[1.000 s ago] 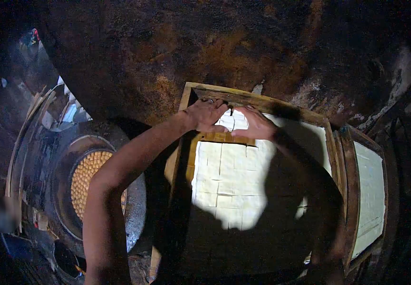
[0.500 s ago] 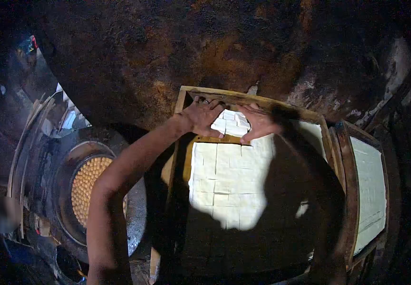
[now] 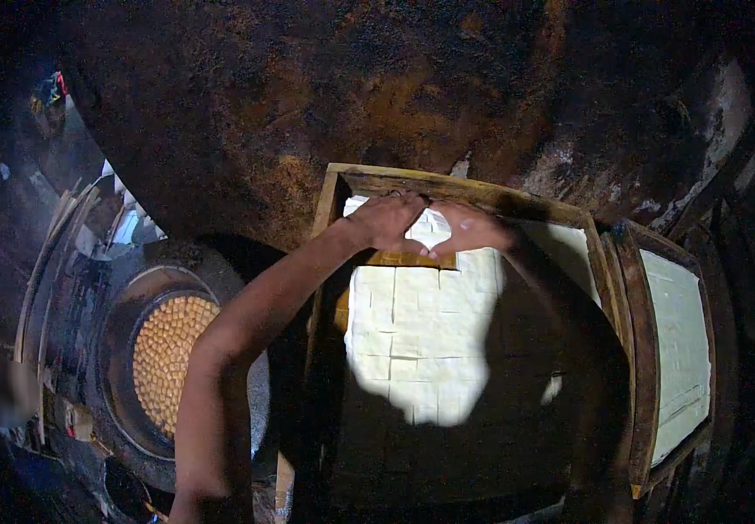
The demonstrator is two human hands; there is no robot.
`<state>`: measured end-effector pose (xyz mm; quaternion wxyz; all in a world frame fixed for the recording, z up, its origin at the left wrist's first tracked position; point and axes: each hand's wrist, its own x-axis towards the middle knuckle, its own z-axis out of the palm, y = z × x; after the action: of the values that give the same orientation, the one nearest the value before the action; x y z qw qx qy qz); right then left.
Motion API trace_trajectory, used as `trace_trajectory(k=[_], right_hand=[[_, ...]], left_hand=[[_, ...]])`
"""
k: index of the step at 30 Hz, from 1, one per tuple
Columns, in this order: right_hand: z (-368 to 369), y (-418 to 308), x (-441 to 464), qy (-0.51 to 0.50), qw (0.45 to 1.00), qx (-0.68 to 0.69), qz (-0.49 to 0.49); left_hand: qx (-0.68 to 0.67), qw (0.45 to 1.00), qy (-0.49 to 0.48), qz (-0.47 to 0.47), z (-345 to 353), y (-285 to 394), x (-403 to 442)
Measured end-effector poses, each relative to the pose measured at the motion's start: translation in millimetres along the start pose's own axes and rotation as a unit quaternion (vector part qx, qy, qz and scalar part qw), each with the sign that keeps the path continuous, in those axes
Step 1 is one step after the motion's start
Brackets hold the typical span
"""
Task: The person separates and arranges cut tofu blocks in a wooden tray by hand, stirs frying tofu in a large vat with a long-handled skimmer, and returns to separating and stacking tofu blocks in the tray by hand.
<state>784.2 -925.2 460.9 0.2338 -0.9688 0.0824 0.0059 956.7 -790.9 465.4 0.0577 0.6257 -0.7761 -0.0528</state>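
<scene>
In a wooden tray (image 3: 460,182) lies a white slab (image 3: 421,319) that looks like tofu, cut into small blocks. At the tray's far end, my left hand (image 3: 390,221) and my right hand (image 3: 471,229) curve together around a small group of white tofu blocks (image 3: 430,229). Their fingertips and thumbs nearly meet, and the blocks show between them. More white blocks show left of my left hand. A bare strip of brown board (image 3: 395,259) lies below my thumbs. Shadow covers the tray's right and near parts.
A second wooden tray (image 3: 645,367) with a white slab stands close on the right. To the left, a round pan (image 3: 124,410) holds many golden-brown pieces (image 3: 168,358). Long sticks (image 3: 45,271) lean at the far left. A dark, stained wall (image 3: 307,96) rises behind the tray.
My hands have drawn closer together around the blocks, my left hand shifting right. White blocks now show at the tray's far left corner.
</scene>
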Motion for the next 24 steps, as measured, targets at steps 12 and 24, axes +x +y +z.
trace_trajectory(k=[12,24], right_hand=[[-4.0,-16.0,-10.3,0.113,0.985,-0.128,-0.004],[-2.1,0.0,0.3,-0.002,0.998,-0.018,0.064]], left_hand=[[-0.023,0.999,0.014,-0.025,7.3,-0.2,4.4],[0.042,0.997,-0.043,-0.057,4.0,-2.3,-13.9]])
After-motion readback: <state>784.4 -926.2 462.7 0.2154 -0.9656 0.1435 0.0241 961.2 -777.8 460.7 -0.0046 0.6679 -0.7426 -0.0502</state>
